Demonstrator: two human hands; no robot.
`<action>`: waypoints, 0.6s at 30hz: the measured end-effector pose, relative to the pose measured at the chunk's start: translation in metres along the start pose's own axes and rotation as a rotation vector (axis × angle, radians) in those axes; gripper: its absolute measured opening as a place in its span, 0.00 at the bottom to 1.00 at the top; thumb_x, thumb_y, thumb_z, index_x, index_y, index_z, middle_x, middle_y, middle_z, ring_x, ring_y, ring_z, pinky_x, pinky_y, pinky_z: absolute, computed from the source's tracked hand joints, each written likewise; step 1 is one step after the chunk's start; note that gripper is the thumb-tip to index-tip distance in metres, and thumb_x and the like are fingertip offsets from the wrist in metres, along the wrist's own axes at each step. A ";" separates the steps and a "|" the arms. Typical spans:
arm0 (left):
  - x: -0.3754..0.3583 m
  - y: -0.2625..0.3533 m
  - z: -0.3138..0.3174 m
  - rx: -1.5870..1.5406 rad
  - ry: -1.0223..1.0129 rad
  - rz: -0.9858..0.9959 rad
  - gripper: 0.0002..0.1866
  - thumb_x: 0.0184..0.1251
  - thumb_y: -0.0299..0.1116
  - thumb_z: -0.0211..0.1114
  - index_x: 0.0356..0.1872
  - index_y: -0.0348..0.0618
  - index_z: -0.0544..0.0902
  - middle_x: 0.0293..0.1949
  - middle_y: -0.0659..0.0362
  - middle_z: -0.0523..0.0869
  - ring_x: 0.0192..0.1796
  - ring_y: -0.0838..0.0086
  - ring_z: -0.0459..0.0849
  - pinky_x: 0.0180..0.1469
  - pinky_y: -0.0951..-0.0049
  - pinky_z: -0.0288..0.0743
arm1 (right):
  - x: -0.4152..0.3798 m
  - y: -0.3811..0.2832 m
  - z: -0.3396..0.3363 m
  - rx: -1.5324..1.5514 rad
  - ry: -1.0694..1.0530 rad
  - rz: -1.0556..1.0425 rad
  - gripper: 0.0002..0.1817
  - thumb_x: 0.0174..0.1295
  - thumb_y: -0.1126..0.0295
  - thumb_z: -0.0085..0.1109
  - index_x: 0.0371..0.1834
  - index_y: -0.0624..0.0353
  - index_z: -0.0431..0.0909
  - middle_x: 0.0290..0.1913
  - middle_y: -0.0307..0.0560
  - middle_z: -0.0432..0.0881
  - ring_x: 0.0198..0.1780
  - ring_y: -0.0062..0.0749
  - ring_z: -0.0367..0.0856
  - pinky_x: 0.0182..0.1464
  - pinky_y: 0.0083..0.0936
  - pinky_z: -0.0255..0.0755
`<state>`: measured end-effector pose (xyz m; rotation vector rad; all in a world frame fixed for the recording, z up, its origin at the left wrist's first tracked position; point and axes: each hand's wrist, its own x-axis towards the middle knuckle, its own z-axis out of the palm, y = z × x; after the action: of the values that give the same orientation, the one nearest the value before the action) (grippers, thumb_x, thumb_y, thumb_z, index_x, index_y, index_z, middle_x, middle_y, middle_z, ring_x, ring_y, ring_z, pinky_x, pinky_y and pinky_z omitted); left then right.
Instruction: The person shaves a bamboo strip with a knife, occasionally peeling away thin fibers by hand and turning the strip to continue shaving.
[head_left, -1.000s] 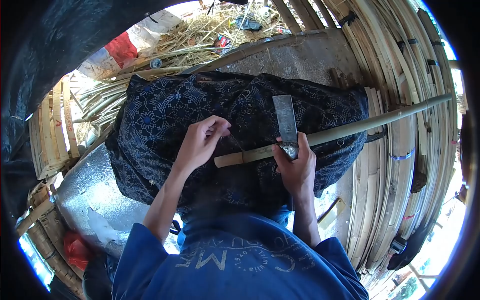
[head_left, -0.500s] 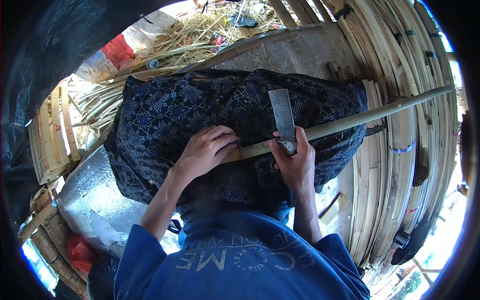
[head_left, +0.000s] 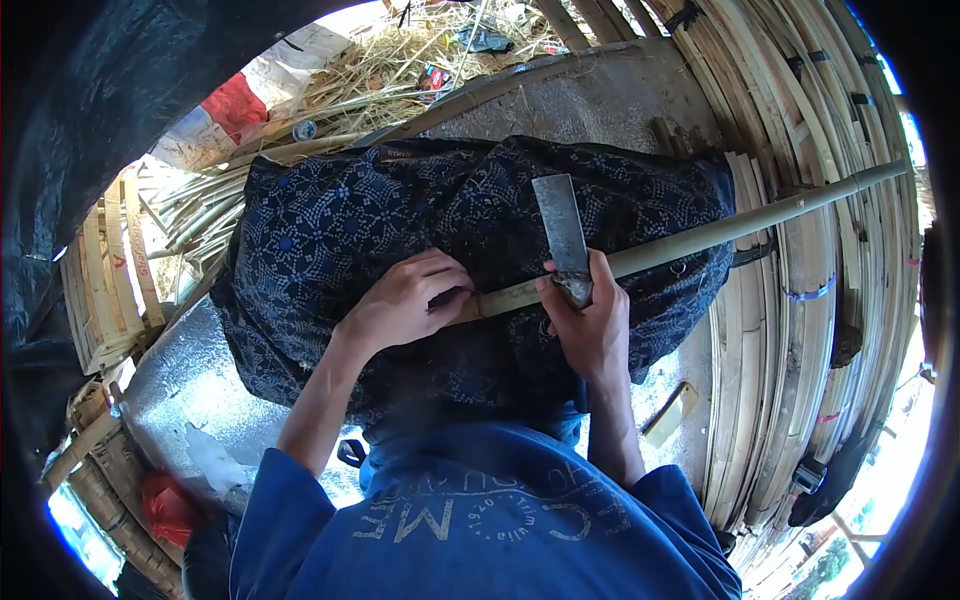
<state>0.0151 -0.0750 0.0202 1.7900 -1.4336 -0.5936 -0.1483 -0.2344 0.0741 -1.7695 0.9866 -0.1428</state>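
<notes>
A long greenish bamboo pole [head_left: 740,226] lies slantwise over a dark patterned cloth [head_left: 330,215] on my lap, its far end reaching the upper right. My left hand [head_left: 412,298] closes round the pole's near end, which the fingers partly hide. My right hand [head_left: 592,318] grips the handle of a wide flat blade [head_left: 561,222]. The blade points up and away from me, just above the pole, and the pole passes behind the right fingers.
Split bamboo strips [head_left: 740,400] are stacked along the right. A phone-like object [head_left: 670,414] lies on the metallic sheet [head_left: 590,100] near my right forearm. At the lower left is a red plastic bag [head_left: 167,508]. Straw and litter [head_left: 400,75] cover the ground ahead.
The blade has shifted very slightly to the left and up. Both hands keep nearly the same places and grips.
</notes>
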 end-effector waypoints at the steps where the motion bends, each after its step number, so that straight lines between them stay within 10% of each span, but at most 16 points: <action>1: 0.001 0.000 -0.001 -0.044 -0.004 0.008 0.04 0.53 0.22 0.70 0.30 0.38 0.85 0.34 0.57 0.85 0.40 0.64 0.84 0.45 0.67 0.80 | 0.000 0.001 0.000 0.001 0.005 -0.018 0.13 0.61 0.71 0.64 0.47 0.63 0.75 0.38 0.53 0.86 0.41 0.42 0.88 0.41 0.30 0.77; 11: 0.010 -0.005 0.010 -0.022 -0.026 -0.058 0.05 0.47 0.22 0.70 0.28 0.39 0.85 0.29 0.58 0.85 0.35 0.66 0.84 0.39 0.69 0.79 | 0.001 0.001 0.000 -0.016 -0.024 -0.012 0.14 0.61 0.70 0.64 0.47 0.63 0.74 0.39 0.55 0.85 0.43 0.49 0.86 0.43 0.35 0.76; 18: 0.011 -0.009 0.023 -0.260 0.157 -0.532 0.04 0.54 0.23 0.68 0.31 0.36 0.84 0.25 0.60 0.85 0.27 0.78 0.84 0.29 0.76 0.77 | 0.003 0.009 0.002 -0.104 -0.014 -0.075 0.14 0.62 0.70 0.62 0.47 0.64 0.72 0.37 0.57 0.85 0.42 0.57 0.84 0.43 0.42 0.76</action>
<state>0.0068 -0.0910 0.0000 1.9552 -0.7289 -0.8419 -0.1502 -0.2353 0.0649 -1.9009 0.9322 -0.1279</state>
